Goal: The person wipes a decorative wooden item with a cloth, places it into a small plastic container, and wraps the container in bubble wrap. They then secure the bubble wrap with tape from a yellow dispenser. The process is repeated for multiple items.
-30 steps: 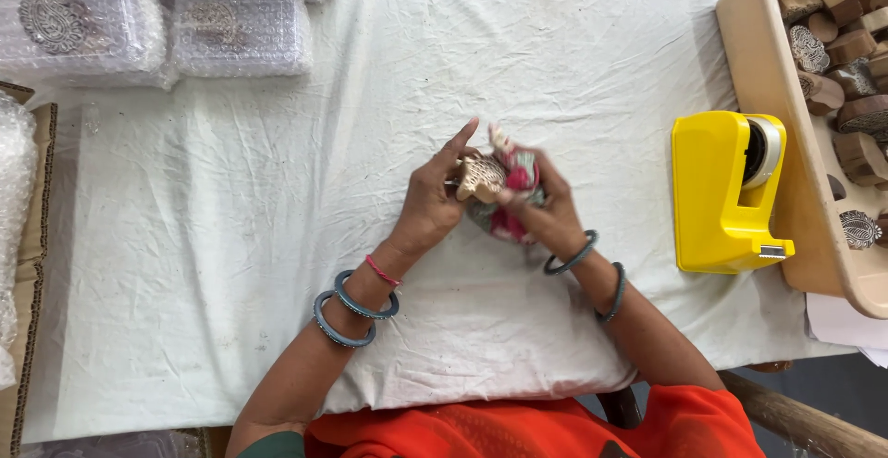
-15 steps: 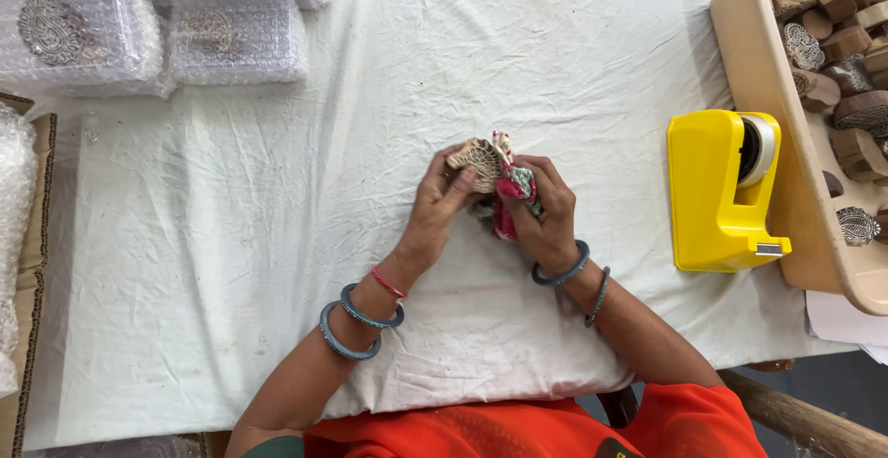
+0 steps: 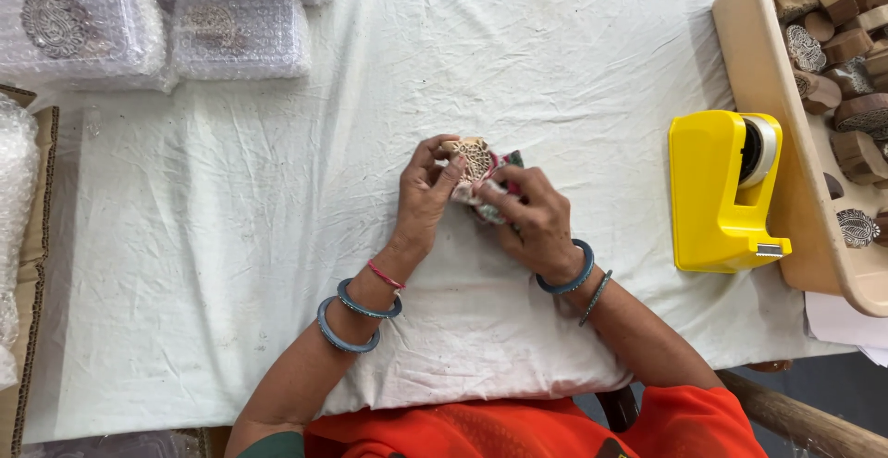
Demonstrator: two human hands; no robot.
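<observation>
Both hands met near the middle of the desk (image 3: pixel 277 236), which was covered with a creased white cloth. The left hand (image 3: pixel 424 201) pinched a small carved wooden printing block (image 3: pixel 474 154) between thumb and fingers (image 3: pixel 450 173), the carved patterned face turned up toward the camera. The right hand (image 3: pixel 535 222) pressed and folded a scrap of patterned cloth (image 3: pixel 499 173), pink, green and white, against the block's right side, its fingers closed on the fabric. The block sat just above the desk, held between the two hands; whether its underside touched the cloth could not be told. Judged from its looks, the block was light, rigid and solid wood, with fine raised carving that could chip or bruise if squeezed on the face; the plain sides and back seemed the safer place to hold. The wrap was soft and limp, likely to slip off unless kept pinched against the wood. To the right stood a yellow tape dispenser (image 3: pixel 712 199), well apart from the hands, and beyond it a beige tray (image 3: pixel 754 60) holding more carved blocks (image 3: pixel 837 46). At the far left lay bubble-wrapped bundles (image 3: pixel 157 28), one showing a paisley-shaped block through the plastic. Blue bangles (image 3: pixel 356 315) ringed the left wrist.
</observation>
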